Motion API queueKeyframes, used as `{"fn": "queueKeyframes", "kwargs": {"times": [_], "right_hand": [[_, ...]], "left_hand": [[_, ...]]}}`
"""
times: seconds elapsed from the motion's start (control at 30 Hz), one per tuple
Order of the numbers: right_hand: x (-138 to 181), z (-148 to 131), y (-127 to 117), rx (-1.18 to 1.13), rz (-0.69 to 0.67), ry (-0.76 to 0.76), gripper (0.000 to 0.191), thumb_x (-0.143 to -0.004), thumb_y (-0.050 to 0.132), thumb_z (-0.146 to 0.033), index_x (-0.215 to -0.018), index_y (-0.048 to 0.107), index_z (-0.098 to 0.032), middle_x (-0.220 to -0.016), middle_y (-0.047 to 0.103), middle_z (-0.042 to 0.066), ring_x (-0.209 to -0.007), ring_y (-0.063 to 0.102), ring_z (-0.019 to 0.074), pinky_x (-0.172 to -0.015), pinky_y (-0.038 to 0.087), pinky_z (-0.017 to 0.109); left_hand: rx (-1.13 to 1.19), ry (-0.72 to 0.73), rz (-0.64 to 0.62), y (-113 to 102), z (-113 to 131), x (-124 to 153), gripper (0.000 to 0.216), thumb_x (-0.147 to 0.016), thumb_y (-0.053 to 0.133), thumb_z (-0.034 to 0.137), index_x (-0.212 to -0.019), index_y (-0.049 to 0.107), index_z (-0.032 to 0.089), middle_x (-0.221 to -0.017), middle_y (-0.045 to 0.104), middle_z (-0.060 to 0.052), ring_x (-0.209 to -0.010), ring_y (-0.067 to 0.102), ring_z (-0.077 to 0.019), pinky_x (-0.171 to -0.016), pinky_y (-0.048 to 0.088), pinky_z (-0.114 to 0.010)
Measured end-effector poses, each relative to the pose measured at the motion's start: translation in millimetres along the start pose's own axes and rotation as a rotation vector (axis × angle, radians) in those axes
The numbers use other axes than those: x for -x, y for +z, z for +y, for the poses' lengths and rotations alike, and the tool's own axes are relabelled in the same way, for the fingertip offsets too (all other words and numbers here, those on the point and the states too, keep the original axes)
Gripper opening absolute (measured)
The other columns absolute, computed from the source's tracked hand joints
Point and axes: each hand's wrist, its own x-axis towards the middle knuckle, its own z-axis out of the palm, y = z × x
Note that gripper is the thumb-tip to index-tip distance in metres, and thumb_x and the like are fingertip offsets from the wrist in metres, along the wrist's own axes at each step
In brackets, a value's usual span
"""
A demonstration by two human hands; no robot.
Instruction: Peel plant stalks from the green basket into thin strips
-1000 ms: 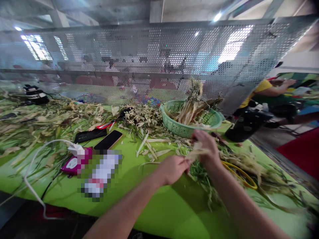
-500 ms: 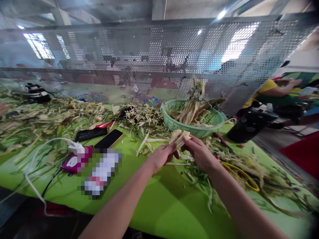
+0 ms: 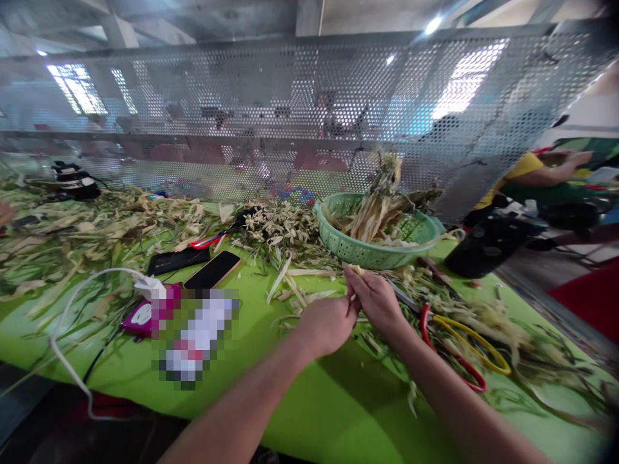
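Observation:
My left hand (image 3: pixel 329 324) and my right hand (image 3: pixel 378 298) meet above the green table, both with fingers closed. Between them is a pale dried corn husk (image 3: pixel 356 269); only its tip shows past my right fingers, and the rest is hidden. Just to the right of my right hand lie scissors with red handles (image 3: pixel 425 325), partly under my forearm. Beside them is a yellow loop-shaped handle (image 3: pixel 486 345). Behind my hands stands a green plastic basket (image 3: pixel 382 256) with a bundle of dried husks (image 3: pixel 374 216) in it.
Husk scraps (image 3: pixel 280 229) cover the table's back and left. Left of my hands lie a phone (image 3: pixel 213 270), a black flat case (image 3: pixel 178 259) and a magenta power bank (image 3: pixel 145 316) with a white cable. A black container (image 3: pixel 476 248) stands right; a perforated metal screen (image 3: pixel 217 116) rises behind.
My left hand has turned and dropped lower, its fingers now curled. The husk's folded ends, visible above my fingers before, are now mostly covered by my right hand. The red handles have come into sight.

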Motion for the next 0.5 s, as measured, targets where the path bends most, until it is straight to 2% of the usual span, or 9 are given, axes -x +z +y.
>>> {"fn": "queueKeyframes", "kwargs": {"times": [0.1,0.2,0.3,0.4,0.5], "right_hand": [[-5,6,-9,0.117,0.097,-0.056,0.052,-0.091,0.039,-0.059,-0.057,0.047,-0.020,-0.051,0.048,-0.002,-0.050,0.045,0.0131,-0.051,0.032,0.025],[-6,5,-16,0.232,0.191,-0.115,0.051,-0.092,0.036,-0.056,-0.058,0.045,-0.021,-0.051,0.047,-0.002,-0.050,0.042,0.0131,-0.052,0.030,0.025],[0,-5,-11,0.333,0.147,-0.243,0.049,-0.094,0.034,-0.053,-0.059,0.046,-0.020,-0.056,0.052,0.001,-0.051,0.043,0.0138,-0.053,0.029,0.026],[9,-16,4,0.323,0.084,-0.322,0.049,-0.097,0.028,-0.047,-0.061,0.048,-0.020,-0.056,0.054,0.002,-0.050,0.044,0.0139,-0.052,0.029,0.026],[16,-24,11,0.303,0.110,-0.341,0.048,-0.098,0.027,-0.044,-0.062,0.050,-0.020,-0.055,0.053,0.002,-0.049,0.044,0.0139,-0.052,0.030,0.026]], "left_hand": [[-0.063,0.009,0.053,-4,-5,0,0.045,-0.095,0.028,0.048,-0.088,0.063,0.020,-0.067,0.061,-0.005,-0.053,0.049,-0.0171,-0.057,0.036,-0.030],[-0.024,0.018,0.140,-11,-8,-2,0.038,-0.094,0.036,0.047,-0.081,0.059,0.020,-0.064,0.057,-0.002,-0.050,0.046,-0.0147,-0.053,0.033,-0.028],[0.185,0.043,0.243,-17,-8,-1,0.039,-0.094,0.035,0.048,-0.074,0.053,0.020,-0.063,0.051,0.000,-0.052,0.043,-0.0126,-0.053,0.031,-0.026],[0.450,0.075,0.357,-20,-7,0,0.041,-0.093,0.036,0.050,-0.069,0.047,0.020,-0.064,0.047,0.001,-0.060,0.041,-0.0122,-0.058,0.032,-0.025],[0.624,0.094,0.369,-19,-8,-3,0.041,-0.092,0.040,0.051,-0.067,0.044,0.019,-0.065,0.043,0.002,-0.063,0.038,-0.0116,-0.060,0.031,-0.025]]}}
